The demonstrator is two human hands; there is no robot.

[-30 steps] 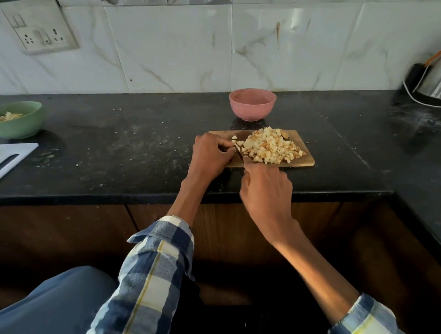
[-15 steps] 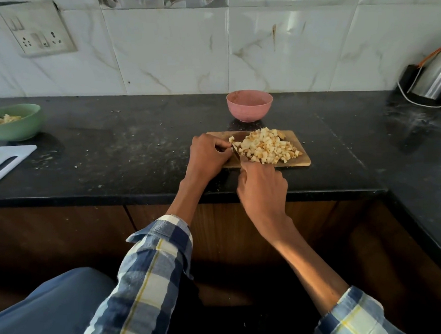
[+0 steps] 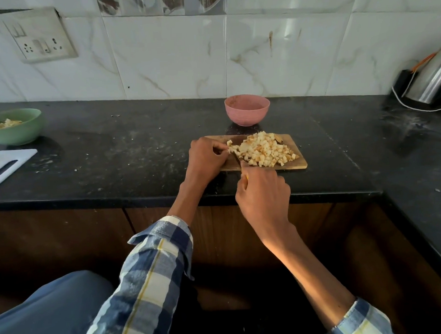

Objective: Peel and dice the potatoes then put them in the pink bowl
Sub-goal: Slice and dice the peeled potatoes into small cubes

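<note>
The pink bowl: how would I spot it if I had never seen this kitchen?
Find the black countertop under the white marble-tiled wall. At its middle lies a wooden cutting board heaped with diced potato; the pink bowl stands just behind it. The only other bowl, the green bowl, sits far left.

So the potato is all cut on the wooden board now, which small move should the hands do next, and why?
Probably slice the small potato piece that the left hand pinches at the pile's left edge, using the knife gripped by the right hand. The pale diced potato cubes sit heaped on the wooden cutting board, and the round pink bowl behind it looks empty, so transfer seems to come after.
</note>
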